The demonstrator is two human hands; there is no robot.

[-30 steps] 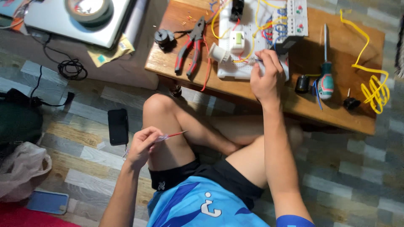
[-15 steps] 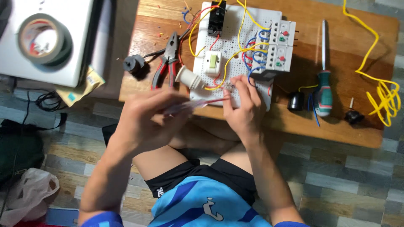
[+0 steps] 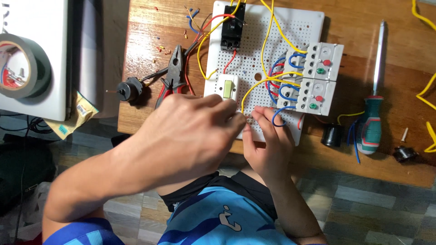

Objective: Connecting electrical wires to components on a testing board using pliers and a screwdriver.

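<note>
Both hands are met at the near edge of the white perforated board (image 3: pixel 277 41) on the desk (image 3: pixel 150 27). Left hand (image 3: pixel 190 131) fingers are pinched narrow; what is gripped cannot be told. Right hand (image 3: pixel 268 145) fingers are curled by a blue wire loop (image 3: pixel 278 117). Risk: neighbouring wires could be snagged and pulled loose by the crowded fingers. A crumpled yellow packet (image 3: pixel 75 119) is seen left of the desk, beneath the grey tape roll (image 3: pixel 20 66).
</note>
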